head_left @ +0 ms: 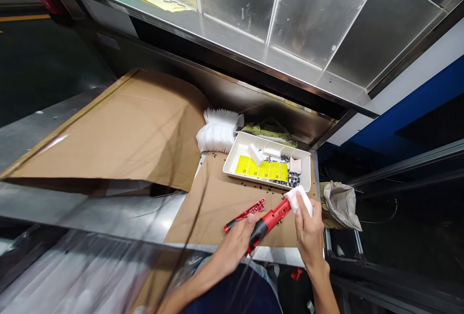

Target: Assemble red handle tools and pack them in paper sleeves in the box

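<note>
Left hand [235,240] wrapped round black end of red-and-black tool housing [268,221], which is tilted up to the right above cardboard sheet [210,183], near bench's front edge. Right hand [310,227] pinches white wiping pad [301,200] against housing's red far end; pad covers the tip. Hands apart from each other, both busy on the same piece. Second red-and-black housing piece [243,216] lies on the sheet, just left of the held one, partly behind left hand.

Beyond: white tray [306,169] with yellow label strip [261,168], white block [255,154] leaning, pinkish pad [295,165], small black-and-silver parts [294,179]. Dark specks scattered on sheet by tray. Stack of white pads [219,131] left of tray, green bag [270,130] behind. Large cardboard piece [112,130] further left on metal bench [157,220]. Open pale bag [340,203] right of bench.
</note>
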The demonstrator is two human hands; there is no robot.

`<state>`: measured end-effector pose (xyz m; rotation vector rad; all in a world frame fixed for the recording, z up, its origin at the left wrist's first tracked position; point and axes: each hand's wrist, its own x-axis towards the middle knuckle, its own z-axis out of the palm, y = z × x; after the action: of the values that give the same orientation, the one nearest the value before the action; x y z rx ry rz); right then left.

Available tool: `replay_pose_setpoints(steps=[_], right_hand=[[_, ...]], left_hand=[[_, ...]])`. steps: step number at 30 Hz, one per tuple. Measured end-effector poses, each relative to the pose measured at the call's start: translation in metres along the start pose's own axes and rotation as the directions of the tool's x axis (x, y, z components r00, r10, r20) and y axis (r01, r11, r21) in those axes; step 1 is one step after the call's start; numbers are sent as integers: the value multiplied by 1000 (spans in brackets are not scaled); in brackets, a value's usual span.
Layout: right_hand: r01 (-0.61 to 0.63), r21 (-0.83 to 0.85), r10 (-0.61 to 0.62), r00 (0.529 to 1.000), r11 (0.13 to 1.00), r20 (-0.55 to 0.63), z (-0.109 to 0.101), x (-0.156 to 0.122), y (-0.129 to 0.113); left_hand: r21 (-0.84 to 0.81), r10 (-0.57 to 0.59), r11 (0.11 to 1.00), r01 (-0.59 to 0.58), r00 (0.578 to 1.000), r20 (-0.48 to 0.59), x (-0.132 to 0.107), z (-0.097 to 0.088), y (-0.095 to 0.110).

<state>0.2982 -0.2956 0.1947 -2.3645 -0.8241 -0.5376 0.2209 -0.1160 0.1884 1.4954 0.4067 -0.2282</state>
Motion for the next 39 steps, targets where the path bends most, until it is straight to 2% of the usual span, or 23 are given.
replay_pose_setpoints(steps=[2,5,8,13,17,21,24,28,30,32,34,36,38,39], right_hand=[[41,47,-43,998,998,45,-1,-2,1],[106,105,-118,987,989,111,-3,-5,2],[65,35,-66,997,997,27,-6,-6,5],[136,109,-149,982,985,116,-11,-6,3],[28,61,-30,999,998,22,-12,0,2],[96,132,-102,994,987,40,-10,7,2],[36,114,-31,999,993,-44,-11,13,5],[42,127,-48,998,991,43,-14,18,10],[40,93,-44,998,995,39,-16,21,14],[10,53,-11,1000,999,8,-20,23,18],[0,35,0,1000,999,-13,-25,23,20],[12,17,-12,1000,1000,-28,-31,21,21],[47,-3,-47,998,999,-40,-34,17,20],[57,-10,-57,997,998,-43,-35,14,20]], left_hand=[[64,73,995,-71,997,-27,-1,0,1],[107,159,982,-157,987,-5,-1,-2,3],[137,183,974,-180,983,-12,0,-3,2],[165,211,964,-210,977,10,-1,-4,7],[191,233,955,-225,972,-19,-1,-6,9],[219,319,928,-301,946,-51,0,-10,7],[297,356,894,-335,934,-20,1,-12,5],[392,364,860,-326,931,-23,6,-11,4],[417,346,852,-316,938,3,8,-12,6],[369,325,876,-311,945,25,8,-14,9],[223,236,945,-239,971,44,7,-14,13],[28,53,998,-56,993,102,7,-13,18],[-140,-118,980,144,977,180,7,-12,22],[-199,-162,958,207,962,220,8,-11,24]])
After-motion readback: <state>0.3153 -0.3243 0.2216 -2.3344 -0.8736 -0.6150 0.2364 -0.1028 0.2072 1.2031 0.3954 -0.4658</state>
